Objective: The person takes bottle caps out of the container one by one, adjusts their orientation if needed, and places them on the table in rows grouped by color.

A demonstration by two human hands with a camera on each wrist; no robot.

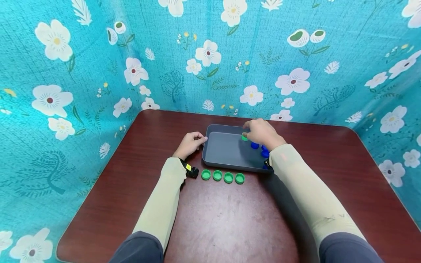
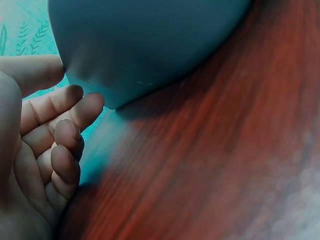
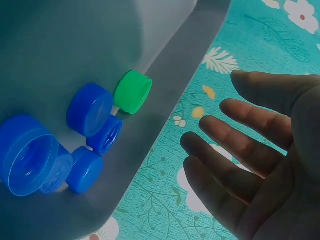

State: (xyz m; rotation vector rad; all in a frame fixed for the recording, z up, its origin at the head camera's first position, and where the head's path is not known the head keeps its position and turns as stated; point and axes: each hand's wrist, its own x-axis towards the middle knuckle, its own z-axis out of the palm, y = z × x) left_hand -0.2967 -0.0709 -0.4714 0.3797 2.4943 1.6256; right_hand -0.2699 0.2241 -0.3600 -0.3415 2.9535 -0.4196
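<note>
A grey rectangular tray (image 1: 227, 165) lies on the table. My left hand (image 1: 190, 143) is at its left end; in the left wrist view the thumb meets the rim and the bent fingers (image 2: 90, 107) reach the outer wall, holding the tray's edge. My right hand (image 1: 261, 132) hovers over the tray's far right part, fingers spread and slightly bent, nothing between them in the right wrist view. Below it inside the tray lie one green bottle cap (image 3: 132, 93) and several blue caps (image 3: 90, 110), one of them larger (image 3: 30, 155). The right forearm partly hides the tray's right end.
Several green caps (image 1: 228, 178) stand in a row, hollow side up, on the table just before the tray's near edge. The dark red wooden table (image 1: 138, 175) extends around it. A blue flowered cloth (image 1: 184, 87) hangs behind the table and at its sides.
</note>
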